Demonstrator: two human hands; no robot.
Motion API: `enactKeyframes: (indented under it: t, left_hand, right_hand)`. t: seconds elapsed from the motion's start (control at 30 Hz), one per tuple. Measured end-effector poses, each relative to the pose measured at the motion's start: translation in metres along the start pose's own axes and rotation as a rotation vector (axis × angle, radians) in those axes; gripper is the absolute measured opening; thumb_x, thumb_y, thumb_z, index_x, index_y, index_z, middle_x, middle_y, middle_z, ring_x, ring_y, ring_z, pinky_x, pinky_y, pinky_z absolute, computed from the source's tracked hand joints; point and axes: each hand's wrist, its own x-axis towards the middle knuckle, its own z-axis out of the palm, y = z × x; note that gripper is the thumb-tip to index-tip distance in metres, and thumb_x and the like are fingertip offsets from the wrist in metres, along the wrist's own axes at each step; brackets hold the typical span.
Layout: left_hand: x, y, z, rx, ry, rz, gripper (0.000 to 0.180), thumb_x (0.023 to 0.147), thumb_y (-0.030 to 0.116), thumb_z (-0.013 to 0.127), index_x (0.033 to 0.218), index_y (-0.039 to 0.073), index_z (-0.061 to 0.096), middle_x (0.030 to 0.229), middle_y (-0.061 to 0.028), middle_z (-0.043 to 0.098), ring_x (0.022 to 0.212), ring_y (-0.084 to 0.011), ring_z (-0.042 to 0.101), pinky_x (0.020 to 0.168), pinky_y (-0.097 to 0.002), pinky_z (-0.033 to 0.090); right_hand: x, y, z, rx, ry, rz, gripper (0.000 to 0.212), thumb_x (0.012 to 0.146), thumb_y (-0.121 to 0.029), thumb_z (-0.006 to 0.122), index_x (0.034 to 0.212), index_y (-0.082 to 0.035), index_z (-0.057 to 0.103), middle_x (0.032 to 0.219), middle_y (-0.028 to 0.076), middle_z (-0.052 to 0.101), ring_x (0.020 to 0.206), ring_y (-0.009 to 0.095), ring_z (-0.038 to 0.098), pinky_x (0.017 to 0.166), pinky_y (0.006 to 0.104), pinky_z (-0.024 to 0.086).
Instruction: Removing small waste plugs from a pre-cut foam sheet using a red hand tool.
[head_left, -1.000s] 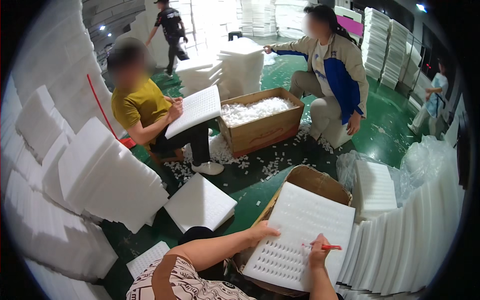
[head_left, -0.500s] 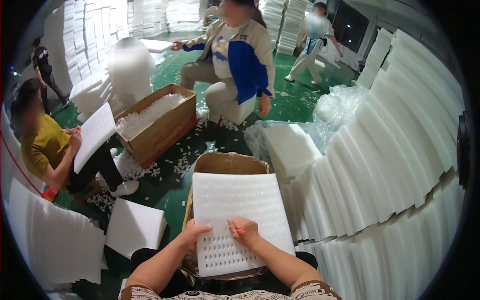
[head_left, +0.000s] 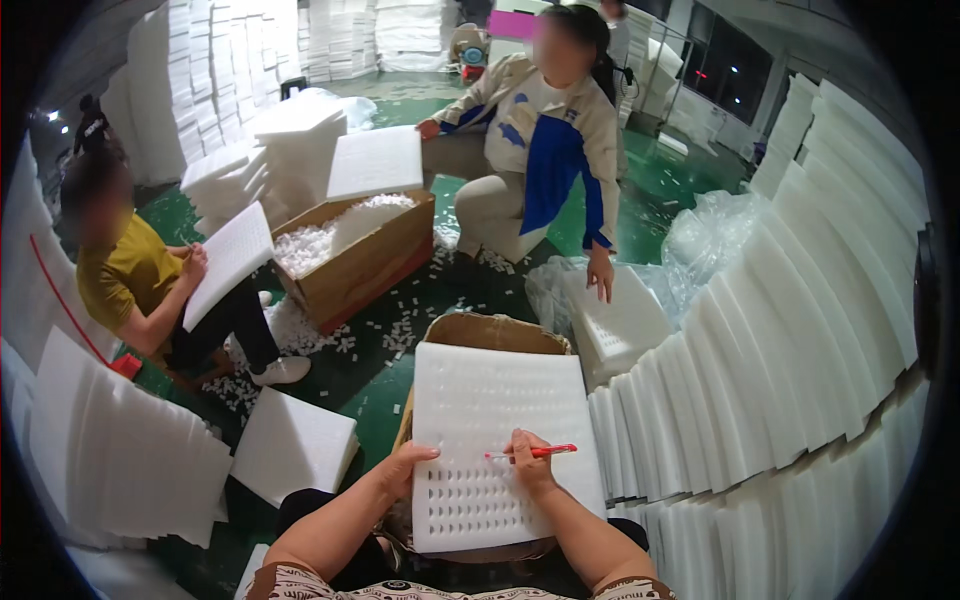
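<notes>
A white foam sheet point(head_left: 500, 385) slopes over an open cardboard box point(head_left: 495, 331) in front of me. Rows of half-round holes show in its lower part, while the upper rows still look filled. My left hand point(head_left: 405, 472) grips the sheet's left edge, thumb on top and fingers hidden beneath. In my right hand point(head_left: 533, 468) is a red pen point(head_left: 552, 452), pinched and lying nearly level, its tip pointing left just above the sheet's middle. Most of the box's inside is covered by the sheet.
Tall foam stacks point(head_left: 730, 370) line my right. A short foam stack point(head_left: 625, 305) stands ahead right, beside plastic wrap point(head_left: 710, 240). Another foam stack point(head_left: 295, 440) is at left. Two co-workers sit by a cardboard box point(head_left: 380, 265) of foam scraps; bits litter the green floor.
My right hand has lifted slightly, and the pen has swung level. My view has shifted left. The jacketed co-worker now holds a foam sheet over the far box and reaches toward the short stack.
</notes>
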Motion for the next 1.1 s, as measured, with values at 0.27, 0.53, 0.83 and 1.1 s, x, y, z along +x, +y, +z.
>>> enactKeyframes:
  t: [0.27, 0.53, 0.83, 1.1]
  left_hand:
    - [-0.002, -0.006, -0.008, -0.008, -0.131, 0.003, 0.064, 0.069, 0.014, 0.064, 0.127, -0.004, 0.043, 0.112, -0.0229, 0.058, 0.094, -0.0315, 0.059, 0.082, -0.0394, 0.048]
    - [-0.011, -0.028, 0.003, 0.094, -0.129, 0.105, 0.060, 0.068, 0.012, 0.060, 0.124, -0.002, 0.047, 0.108, -0.0161, 0.060, 0.092, -0.0252, 0.058, 0.080, -0.0362, 0.047]
    - [0.009, -0.038, -0.013, -0.054, -0.011, -0.041, 0.049, 0.063, 0.023, 0.062, 0.108, 0.003, 0.056, 0.108, -0.0188, 0.059, 0.092, -0.0288, 0.053, 0.084, -0.0404, 0.040]
    - [0.011, -0.036, -0.011, -0.182, -0.146, -0.049, 0.059, 0.064, 0.031, 0.065, 0.115, 0.003, 0.055, 0.115, -0.0188, 0.058, 0.098, -0.0308, 0.053, 0.088, -0.0417, 0.038]
  right_hand:
    - [-0.001, 0.001, 0.007, -0.506, -0.073, -0.526, 0.032, 0.091, -0.013, 0.046, 0.061, -0.003, 0.049, 0.057, 0.000, 0.043, 0.052, 0.013, 0.040, 0.046, 0.0260, 0.034]
    - [0.000, 0.012, 0.023, -1.083, -0.037, -0.627, 0.023, 0.085, -0.006, 0.043, 0.063, -0.005, 0.049, 0.060, 0.002, 0.049, 0.049, 0.015, 0.041, 0.046, 0.0271, 0.034]
    - [0.002, 0.025, -0.005, -0.212, -0.163, -0.437, 0.030, 0.090, -0.009, 0.042, 0.062, -0.003, 0.049, 0.061, 0.004, 0.044, 0.056, 0.014, 0.038, 0.055, 0.0257, 0.034]
    - [-0.004, 0.019, -0.002, -0.345, -0.182, -0.404, 0.035, 0.095, -0.016, 0.037, 0.063, -0.004, 0.043, 0.060, 0.005, 0.043, 0.056, 0.015, 0.037, 0.055, 0.0278, 0.034]
